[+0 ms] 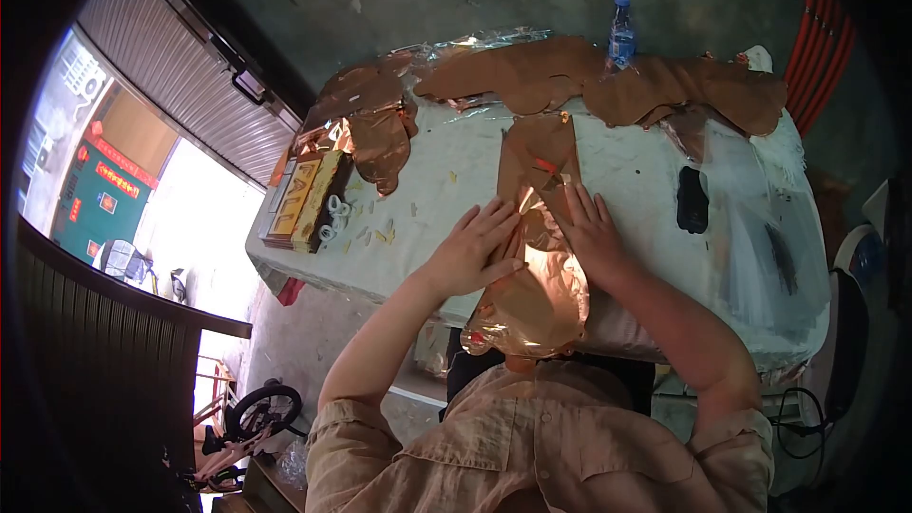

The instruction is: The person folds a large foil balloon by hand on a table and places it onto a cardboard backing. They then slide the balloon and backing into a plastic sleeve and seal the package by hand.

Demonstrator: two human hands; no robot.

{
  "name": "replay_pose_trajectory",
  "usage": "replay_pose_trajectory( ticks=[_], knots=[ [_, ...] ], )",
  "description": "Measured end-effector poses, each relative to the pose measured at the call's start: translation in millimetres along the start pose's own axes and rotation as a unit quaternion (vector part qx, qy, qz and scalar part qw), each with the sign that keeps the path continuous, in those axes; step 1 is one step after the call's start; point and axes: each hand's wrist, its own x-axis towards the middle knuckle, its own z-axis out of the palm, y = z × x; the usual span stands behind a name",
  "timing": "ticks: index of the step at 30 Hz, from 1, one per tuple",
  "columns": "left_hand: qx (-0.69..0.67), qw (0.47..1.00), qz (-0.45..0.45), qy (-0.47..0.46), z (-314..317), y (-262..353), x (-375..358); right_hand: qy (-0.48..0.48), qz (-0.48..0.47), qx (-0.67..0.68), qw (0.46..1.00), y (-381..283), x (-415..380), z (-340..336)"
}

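A long, flat copper-coloured foil piece (541, 275), looking like a deflated foil balloon, runs from the table's middle over its front edge toward my body. Its upper part is matt brown; the lower part is shiny and creased. My left hand (475, 249) lies on its left edge, fingers stretched out. On its right edge rests my right hand (597, 236), fingers extended too. A small red mark (545, 165) shows on the foil just above my hands.
More brown foil pieces (513, 74) lie along the table's far side, near a water bottle (621, 38). At left are a yellow box (318, 195), white rings like scissor handles (332, 218) and small yellow bits (385, 237). A black phone-like object (693, 199) and clear plastic (769, 247) lie at right.
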Motion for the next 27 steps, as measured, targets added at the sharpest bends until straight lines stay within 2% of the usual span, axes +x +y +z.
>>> replay_pose_trajectory(
  ticks=[3,7,9,17,27],
  knots=[
    [-0.023,0.999,0.008,-0.042,-4.8,-4.3,7.9,-0.027,0.002,-0.015,1.000,-1.5,-0.4,-5.1],
    [-0.061,0.997,0.017,-0.036,-8.3,-10.5,7.2,-0.028,0.017,-0.008,0.999,-5.9,-0.1,-9.0],
    [-0.023,0.998,0.029,-0.041,-6.3,-11.8,5.5,-0.030,0.022,0.001,0.999,-6.8,-0.2,-9.0],
    [-0.038,0.997,0.029,-0.061,-6.4,-14.5,3.6,-0.081,0.028,-0.010,0.996,-10.1,1.9,-20.0],
    [-0.029,0.998,0.033,-0.055,-4.6,-15.3,2.5,-0.094,0.021,-0.033,0.995,-6.0,2.5,-14.8]
  ],
)
